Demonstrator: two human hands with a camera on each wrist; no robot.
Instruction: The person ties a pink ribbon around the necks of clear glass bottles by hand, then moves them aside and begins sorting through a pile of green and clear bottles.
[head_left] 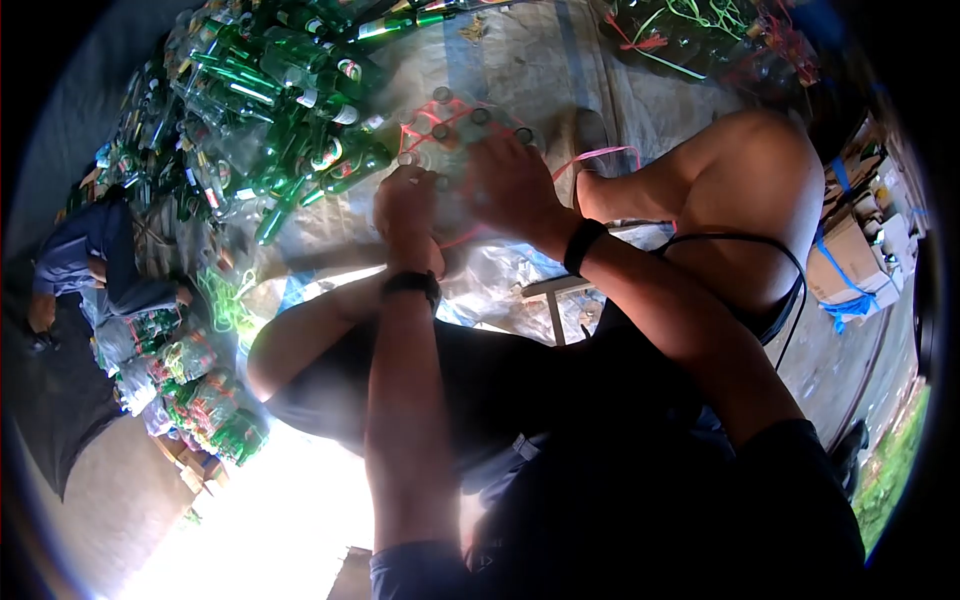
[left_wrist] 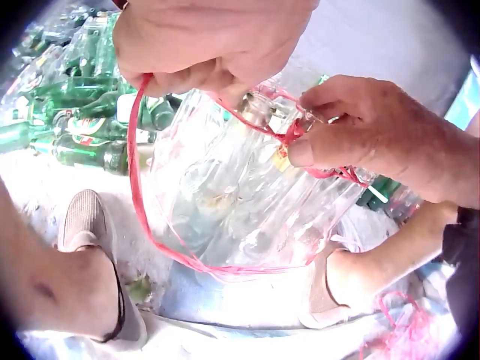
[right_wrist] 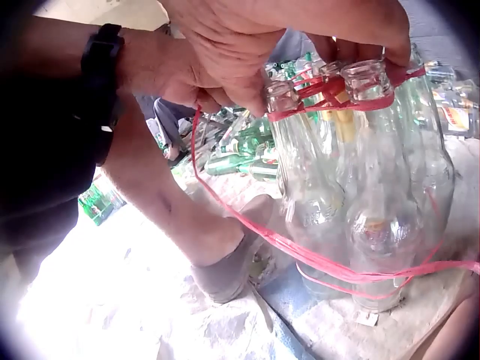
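Observation:
Several clear glass bottles stand upright in a bundle, with red twine looped round their necks and lower down round their bodies. My left hand pinches a strand of the red twine beside the necks; the strand hangs in a loose loop past the bundle. On the other side of the necks, my right hand pinches the twine with thumb and fingers over the bottle tops. In the head view both hands, left and right, are close together above the bundle.
Green bottles lie heaped at the upper left on a pale sheet. My bent legs flank the bundle. Another person sits at far left near bundled bottles. Cardboard with blue strapping is at the right.

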